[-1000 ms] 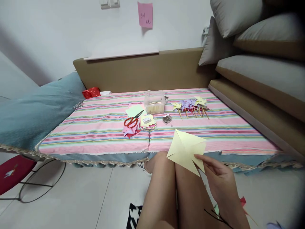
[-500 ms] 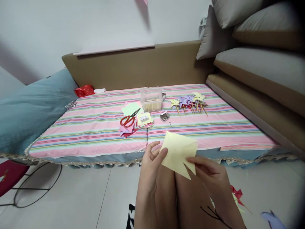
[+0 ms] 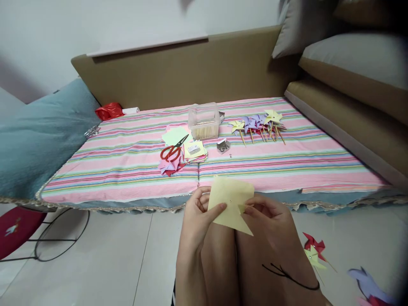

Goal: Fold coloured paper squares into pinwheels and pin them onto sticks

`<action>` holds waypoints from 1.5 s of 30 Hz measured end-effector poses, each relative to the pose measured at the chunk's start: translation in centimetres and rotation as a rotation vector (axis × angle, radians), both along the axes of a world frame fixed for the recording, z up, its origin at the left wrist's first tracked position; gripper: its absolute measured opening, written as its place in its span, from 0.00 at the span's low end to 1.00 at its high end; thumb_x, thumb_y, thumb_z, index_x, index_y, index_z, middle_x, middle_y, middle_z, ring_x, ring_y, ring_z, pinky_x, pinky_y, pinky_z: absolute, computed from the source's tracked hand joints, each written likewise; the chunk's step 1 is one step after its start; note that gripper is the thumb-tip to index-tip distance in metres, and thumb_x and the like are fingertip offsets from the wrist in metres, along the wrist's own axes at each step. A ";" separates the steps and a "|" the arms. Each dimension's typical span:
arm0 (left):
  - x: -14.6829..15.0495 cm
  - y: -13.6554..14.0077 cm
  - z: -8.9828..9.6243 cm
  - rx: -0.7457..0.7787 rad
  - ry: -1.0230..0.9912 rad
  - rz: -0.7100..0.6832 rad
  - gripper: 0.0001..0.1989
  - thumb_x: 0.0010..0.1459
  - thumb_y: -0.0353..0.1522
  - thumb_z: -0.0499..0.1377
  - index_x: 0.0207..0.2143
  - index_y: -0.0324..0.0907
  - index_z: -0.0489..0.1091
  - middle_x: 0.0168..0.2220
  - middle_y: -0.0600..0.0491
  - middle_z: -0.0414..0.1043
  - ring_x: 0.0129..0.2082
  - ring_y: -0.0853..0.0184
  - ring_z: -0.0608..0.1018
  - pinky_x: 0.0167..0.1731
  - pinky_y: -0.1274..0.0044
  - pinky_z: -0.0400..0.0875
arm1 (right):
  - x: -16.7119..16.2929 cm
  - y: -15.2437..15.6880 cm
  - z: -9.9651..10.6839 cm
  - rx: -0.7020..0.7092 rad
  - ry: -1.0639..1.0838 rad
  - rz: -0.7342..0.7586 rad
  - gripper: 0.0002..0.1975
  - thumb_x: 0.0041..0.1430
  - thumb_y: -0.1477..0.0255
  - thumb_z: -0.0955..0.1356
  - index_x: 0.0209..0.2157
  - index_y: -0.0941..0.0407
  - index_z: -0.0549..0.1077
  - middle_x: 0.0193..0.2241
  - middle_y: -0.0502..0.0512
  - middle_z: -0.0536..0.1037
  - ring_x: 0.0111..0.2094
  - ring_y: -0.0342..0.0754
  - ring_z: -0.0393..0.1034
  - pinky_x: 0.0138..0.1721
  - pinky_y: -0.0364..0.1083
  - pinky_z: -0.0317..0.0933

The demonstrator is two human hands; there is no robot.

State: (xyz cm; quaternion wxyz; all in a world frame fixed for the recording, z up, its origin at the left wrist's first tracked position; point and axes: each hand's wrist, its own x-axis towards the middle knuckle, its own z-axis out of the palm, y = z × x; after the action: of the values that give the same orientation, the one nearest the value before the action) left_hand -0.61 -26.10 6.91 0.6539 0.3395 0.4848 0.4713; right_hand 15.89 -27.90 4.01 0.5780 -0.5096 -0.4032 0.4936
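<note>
A pale yellow square of paper [image 3: 230, 191], slit at a corner and marked by small holes near its middle, is held between both hands above my lap. My left hand [image 3: 199, 212] grips its left side, thumb on the front and fingers behind. With thumb and fingertips, my right hand [image 3: 269, 216] pinches a cut corner on the right, folded in toward the middle. Beyond the paper, red-handled scissors [image 3: 172, 153] lie by a stack of paper squares [image 3: 195, 149]. A small open box of metal fasteners [image 3: 223, 146] stands to their right.
A clear plastic box of wooden sticks [image 3: 204, 123] stands on the striped cover [image 3: 127, 170]. Finished paper pinwheels [image 3: 256, 123] lie right of it. More pinwheels [image 3: 314, 250] are on the floor at right. A red stool [image 3: 19, 231] stands at left.
My right hand has bent the slit lower-right corner of the paper inward toward its middle. The paper has shifted slightly left, and the view has tipped downward.
</note>
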 end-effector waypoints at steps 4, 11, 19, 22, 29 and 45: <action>0.1 0.1 -0.3 0.013 -0.012 -0.085 0.21 0.43 0.30 0.68 0.41 0.41 0.66 0.34 0.50 0.79 0.32 0.65 0.80 0.32 0.76 0.72 | -0.2 0.2 -0.3 -0.017 0.057 -0.039 0.07 0.43 0.69 0.76 0.26 0.54 0.76 0.25 0.50 0.77 0.29 0.45 0.71 0.28 0.42 0.66; 0.8 -0.1 -0.5 0.053 0.015 -0.102 0.15 0.51 0.34 0.65 0.41 0.41 0.67 0.35 0.50 0.79 0.32 0.66 0.80 0.32 0.78 0.72 | -0.1 0.2 -1.0 0.020 -0.085 -0.012 0.05 0.48 0.70 0.74 0.28 0.55 0.75 0.27 0.51 0.76 0.30 0.45 0.71 0.30 0.42 0.66; 1.0 -0.1 -0.7 0.046 0.051 -0.069 0.18 0.46 0.32 0.67 0.40 0.41 0.66 0.36 0.49 0.79 0.30 0.67 0.79 0.31 0.77 0.73 | -0.3 0.0 -0.7 0.038 -0.119 -0.001 0.05 0.49 0.69 0.73 0.28 0.55 0.75 0.27 0.51 0.75 0.30 0.44 0.70 0.31 0.42 0.65; 1.2 -0.2 -0.8 0.055 0.062 -0.036 0.20 0.46 0.32 0.67 0.40 0.41 0.65 0.34 0.49 0.79 0.29 0.67 0.79 0.29 0.77 0.73 | -0.4 -0.1 -0.2 0.015 -0.045 -0.004 0.09 0.49 0.68 0.74 0.33 0.53 0.74 0.29 0.51 0.76 0.31 0.44 0.71 0.32 0.42 0.66; 1.7 -0.2 -1.3 0.088 0.040 0.076 0.21 0.46 0.33 0.67 0.41 0.40 0.64 0.33 0.49 0.80 0.29 0.67 0.79 0.30 0.77 0.73 | -1.4 0.0 0.3 -0.068 0.215 -0.031 0.40 0.43 0.66 0.77 0.55 0.49 0.57 0.35 0.53 0.80 0.36 0.50 0.76 0.37 0.48 0.69; 1.6 -0.6 -0.9 0.063 0.002 0.018 0.19 0.49 0.33 0.66 0.41 0.39 0.64 0.35 0.49 0.78 0.29 0.68 0.79 0.29 0.78 0.72 | -1.5 -0.2 0.1 -0.101 0.218 -0.057 0.41 0.41 0.67 0.77 0.55 0.50 0.56 0.27 0.49 0.79 0.31 0.49 0.74 0.33 0.47 0.68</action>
State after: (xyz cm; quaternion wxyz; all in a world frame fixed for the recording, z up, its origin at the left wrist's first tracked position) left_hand 0.99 -26.69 6.00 0.6382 0.3561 0.4732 0.4918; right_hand 14.37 -28.10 4.14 0.6057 -0.4926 -0.2983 0.5490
